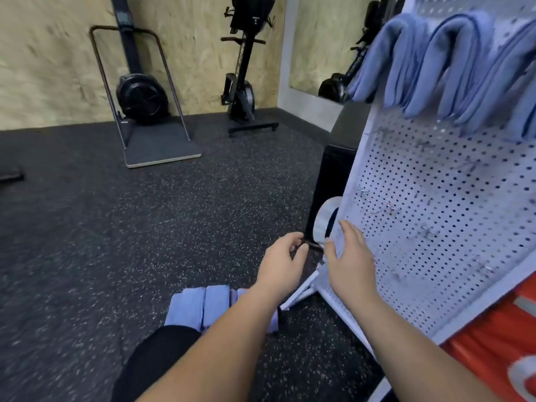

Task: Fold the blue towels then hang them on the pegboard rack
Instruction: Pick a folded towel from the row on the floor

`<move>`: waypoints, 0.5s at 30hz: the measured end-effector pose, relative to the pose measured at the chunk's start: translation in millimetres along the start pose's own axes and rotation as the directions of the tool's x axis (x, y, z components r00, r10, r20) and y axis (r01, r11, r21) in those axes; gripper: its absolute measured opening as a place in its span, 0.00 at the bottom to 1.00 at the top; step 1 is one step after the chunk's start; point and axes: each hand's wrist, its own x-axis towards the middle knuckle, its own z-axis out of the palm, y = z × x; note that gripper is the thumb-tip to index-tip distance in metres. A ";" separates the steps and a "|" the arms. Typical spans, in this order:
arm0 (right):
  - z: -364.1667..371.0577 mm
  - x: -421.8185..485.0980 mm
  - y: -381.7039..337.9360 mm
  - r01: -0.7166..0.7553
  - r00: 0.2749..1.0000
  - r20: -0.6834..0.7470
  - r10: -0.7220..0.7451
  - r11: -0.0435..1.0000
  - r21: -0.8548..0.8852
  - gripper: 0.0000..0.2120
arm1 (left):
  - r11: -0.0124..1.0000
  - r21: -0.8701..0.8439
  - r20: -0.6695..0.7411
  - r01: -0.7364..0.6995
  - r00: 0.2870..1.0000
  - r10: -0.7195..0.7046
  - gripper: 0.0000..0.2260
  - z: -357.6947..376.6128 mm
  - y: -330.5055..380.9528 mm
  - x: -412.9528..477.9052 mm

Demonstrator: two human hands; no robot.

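Several folded blue towels (452,65) hang over pegs near the top of the white pegboard rack (429,204) on the right. More folded blue towels (200,307) lie side by side on the dark floor, partly hidden behind my left forearm. My left hand (282,264) hovers above them with fingers loosely curled, holding nothing I can see. My right hand (349,256) is spread with straight fingers, close to the rack's lower left edge; whether it touches the board is unclear.
Black speckled rubber floor (145,227) spreads to the left. Exercise machines (142,94) stand against the plywood back wall. A black box (333,181) sits behind the rack. My dark-clothed knee (156,361) is at the bottom; orange fabric (493,352) is at the lower right.
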 end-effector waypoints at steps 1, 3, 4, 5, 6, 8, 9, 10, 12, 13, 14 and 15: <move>15.2 -4.2 4.0 -0.016 0.997 0.069 0.018 0.999 -0.027 0.27 | 0.998 0.034 0.003 0.045 0.999 -0.045 0.19 -3.7 -20.3 -7.0; 44.1 -11.9 11.6 -0.043 0.978 0.198 0.060 0.995 -0.086 0.27 | 0.986 0.093 -0.013 0.138 0.990 -0.137 0.19 -10.2 -56.6 -21.4; 58.0 -15.7 15.0 -0.058 0.963 0.257 0.085 0.992 -0.111 0.28 | 0.976 0.120 -0.026 0.179 0.984 -0.177 0.19 -12.9 -73.8 -27.8; 71.9 -18.8 18.8 -0.072 0.943 0.313 0.110 0.989 -0.131 0.28 | 0.965 0.147 -0.035 0.217 0.976 -0.214 0.19 -15.6 -90.0 -33.4; 85.3 -21.8 22.2 -0.083 0.919 0.371 0.133 0.985 -0.148 0.29 | 0.950 0.178 -0.038 0.256 0.967 -0.253 0.19 -18.9 -104.4 -38.9; 112.2 -26.9 29.8 -0.093 0.868 0.466 0.169 0.979 -0.181 0.30 | 0.914 0.221 -0.049 0.340 0.940 -0.338 0.20 -25.9 -130.9 -46.4; 125.4 -28.7 33.1 -0.092 0.844 0.505 0.183 0.976 -0.199 0.30 | 0.897 0.224 -0.061 0.381 0.924 -0.378 0.21 -29.9 -142.6 -48.4; 137.9 -30.0 35.3 -0.091 0.819 0.540 0.196 0.972 -0.216 0.30 | 0.881 0.220 -0.075 0.418 0.908 -0.412 0.21 -33.8 -152.9 -49.9; 162.9 -31.5 38.6 -0.071 0.777 0.594 0.207 0.967 -0.243 0.30 | 0.855 0.215 -0.093 0.473 0.881 -0.464 0.22 -41.2 -174.5 -50.0; 175.2 -31.6 40.1 -0.054 0.759 0.618 0.206 0.965 -0.256 0.29 | 0.842 0.216 -0.098 0.494 0.869 -0.485 0.22 -44.3 -185.7 -49.1; 187.7 -31.6 41.2 -0.033 0.741 0.640 0.203 0.963 -0.267 0.29 | 0.829 0.224 -0.102 0.512 0.858 -0.503 0.22 -48.0 -197.2 -48.4; 200.8 -31.0 42.7 -0.015 0.720 0.664 0.202 0.961 -0.276 0.30 | 0.817 0.233 -0.104 0.528 0.849 -0.519 0.23 -51.6 -209.2 -47.1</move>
